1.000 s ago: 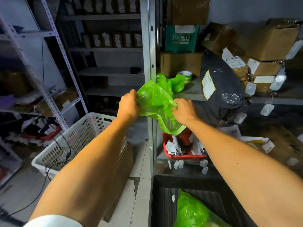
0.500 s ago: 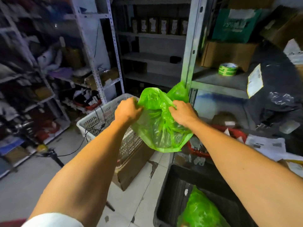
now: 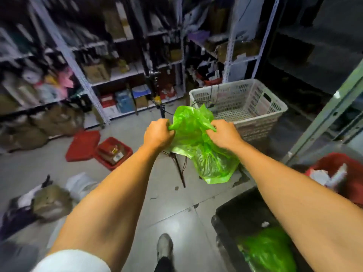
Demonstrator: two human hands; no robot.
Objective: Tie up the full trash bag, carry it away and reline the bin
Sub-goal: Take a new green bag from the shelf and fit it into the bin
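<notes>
White basket (image 3: 255, 107) behind green bag (image 3: 198, 146)

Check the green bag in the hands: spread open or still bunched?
Still bunched. The green trash bag hangs crumpled between the left hand and right hand, each gripping its top edge.

Both forearms (image 3: 110, 193) were bare from wrist to above the elbow — no watch, band or glove showed on either hand. A white short sleeve (image 3: 72, 261) edged the left upper arm. Below, one pale grey sneaker (image 3: 164, 245) showed — above it, a dark trouser leg (image 3: 164, 265).
</notes>
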